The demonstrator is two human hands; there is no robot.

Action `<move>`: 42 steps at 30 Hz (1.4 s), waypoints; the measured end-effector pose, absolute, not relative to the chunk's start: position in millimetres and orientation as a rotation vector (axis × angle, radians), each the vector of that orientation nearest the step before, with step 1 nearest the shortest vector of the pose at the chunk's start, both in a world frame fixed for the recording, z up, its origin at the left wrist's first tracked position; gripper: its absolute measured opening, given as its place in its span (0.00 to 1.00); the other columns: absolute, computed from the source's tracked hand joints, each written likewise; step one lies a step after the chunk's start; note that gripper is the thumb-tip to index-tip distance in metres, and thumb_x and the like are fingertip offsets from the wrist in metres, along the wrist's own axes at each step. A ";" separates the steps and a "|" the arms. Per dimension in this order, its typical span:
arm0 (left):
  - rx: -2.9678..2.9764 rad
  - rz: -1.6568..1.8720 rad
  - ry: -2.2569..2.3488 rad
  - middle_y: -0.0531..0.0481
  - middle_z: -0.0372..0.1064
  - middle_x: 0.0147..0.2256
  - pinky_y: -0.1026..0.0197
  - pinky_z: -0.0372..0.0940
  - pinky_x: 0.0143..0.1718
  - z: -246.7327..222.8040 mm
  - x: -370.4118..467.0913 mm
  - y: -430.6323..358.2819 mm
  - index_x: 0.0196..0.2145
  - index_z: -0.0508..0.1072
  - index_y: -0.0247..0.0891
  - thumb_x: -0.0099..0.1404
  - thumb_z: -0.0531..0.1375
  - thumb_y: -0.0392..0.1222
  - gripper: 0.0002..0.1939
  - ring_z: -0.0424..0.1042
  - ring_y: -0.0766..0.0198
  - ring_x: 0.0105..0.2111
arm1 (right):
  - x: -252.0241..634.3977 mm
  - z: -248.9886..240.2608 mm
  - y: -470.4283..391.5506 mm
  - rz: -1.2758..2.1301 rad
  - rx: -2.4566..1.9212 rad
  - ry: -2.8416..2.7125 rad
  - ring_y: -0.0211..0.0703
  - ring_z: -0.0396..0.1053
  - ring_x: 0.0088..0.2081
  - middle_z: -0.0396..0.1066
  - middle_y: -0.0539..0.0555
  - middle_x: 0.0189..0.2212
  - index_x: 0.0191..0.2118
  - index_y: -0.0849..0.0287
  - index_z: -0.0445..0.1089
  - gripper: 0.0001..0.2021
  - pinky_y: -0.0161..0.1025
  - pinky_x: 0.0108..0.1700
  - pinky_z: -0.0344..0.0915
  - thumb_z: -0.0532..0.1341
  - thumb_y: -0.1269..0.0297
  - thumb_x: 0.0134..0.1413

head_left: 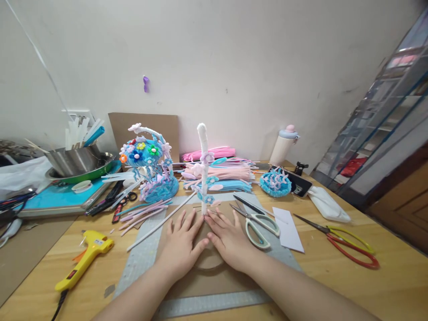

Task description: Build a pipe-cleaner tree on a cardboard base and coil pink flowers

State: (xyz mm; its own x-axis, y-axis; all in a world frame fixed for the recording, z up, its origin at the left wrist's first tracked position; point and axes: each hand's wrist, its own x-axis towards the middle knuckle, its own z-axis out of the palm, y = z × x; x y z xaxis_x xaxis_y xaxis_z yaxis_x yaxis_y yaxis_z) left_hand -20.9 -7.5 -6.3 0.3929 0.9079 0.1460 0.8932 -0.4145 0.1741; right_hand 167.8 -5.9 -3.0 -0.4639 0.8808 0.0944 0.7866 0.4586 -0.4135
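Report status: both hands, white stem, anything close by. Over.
Left fingers and right fingers spread over cardboard, tips at base of white stem. Stem upright, flowers attached. Pale-handled scissors lying close beside right fingers.

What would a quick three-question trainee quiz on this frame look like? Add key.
1. True or false: the yellow glue gun lies nearer the left hand than the right hand.

2. Which of these tools lies farthest right in the picture?
a) yellow glue gun
b) red-and-yellow-handled scissors
c) pale-handled scissors

3. What stands roughly upright just beyond both hands?

Key: 1 true; 2 b; 3 the flowered white stem.
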 end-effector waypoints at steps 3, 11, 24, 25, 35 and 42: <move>2.540 0.321 1.693 0.48 0.45 0.65 0.32 0.40 0.56 -6.2 -18.4 -9.1 0.62 0.49 0.55 0.64 0.46 0.61 0.30 0.41 0.43 0.63 | 167.6 -3.6 -4.5 0.456 -1.439 -2.412 0.50 0.37 0.66 0.42 0.50 0.65 0.64 0.49 0.48 0.24 0.64 0.61 0.25 0.41 0.53 0.65; 2.542 0.347 1.692 0.46 0.46 0.64 0.31 0.36 0.57 -7.9 -16.8 -11.2 0.62 0.51 0.54 0.64 0.47 0.61 0.31 0.39 0.44 0.64 | 165.9 -5.0 -2.3 0.423 -1.453 -2.404 0.49 0.37 0.66 0.44 0.50 0.65 0.63 0.49 0.51 0.23 0.63 0.61 0.24 0.42 0.55 0.64; 2.549 0.398 1.705 0.44 0.51 0.62 0.32 0.35 0.57 -7.6 -14.6 -11.2 0.60 0.56 0.52 0.64 0.47 0.61 0.29 0.39 0.44 0.64 | 164.8 -3.1 -1.6 0.319 -1.421 -2.423 0.51 0.39 0.65 0.46 0.54 0.64 0.61 0.52 0.55 0.23 0.63 0.61 0.21 0.44 0.55 0.64; 2.550 0.410 1.709 0.44 0.51 0.62 0.32 0.35 0.57 -8.6 -14.4 -11.6 0.60 0.56 0.52 0.64 0.47 0.60 0.29 0.39 0.45 0.64 | 165.0 -3.4 -2.0 0.311 -1.421 -2.411 0.52 0.40 0.65 0.48 0.54 0.64 0.61 0.52 0.56 0.22 0.64 0.61 0.22 0.44 0.55 0.64; 2.444 0.718 1.766 0.41 0.50 0.62 0.40 0.43 0.59 -10.7 -37.6 -8.1 0.62 0.52 0.39 0.69 0.43 0.48 0.26 0.45 0.50 0.62 | 185.3 7.6 -9.3 0.143 -1.289 -2.155 0.48 0.55 0.58 0.68 0.53 0.51 0.43 0.51 0.72 0.16 0.59 0.61 0.27 0.46 0.62 0.64; 2.593 0.669 1.568 0.56 0.56 0.60 0.39 0.46 0.57 9.9 -59.0 -10.2 0.46 0.73 0.59 0.66 0.51 0.48 0.14 0.49 0.49 0.60 | 207.4 7.3 -0.7 0.194 -1.091 -2.304 0.48 0.56 0.56 0.67 0.51 0.50 0.41 0.46 0.74 0.14 0.57 0.59 0.35 0.52 0.65 0.61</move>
State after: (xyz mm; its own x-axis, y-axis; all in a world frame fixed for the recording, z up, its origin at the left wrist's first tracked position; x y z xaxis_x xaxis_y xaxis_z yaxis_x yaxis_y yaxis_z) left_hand -59.0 -10.2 9.9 0.3964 0.8525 0.3407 0.8359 -0.4887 0.2501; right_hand 207.4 -0.7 7.3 -0.4997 0.7473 0.4380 0.6633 0.6554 -0.3612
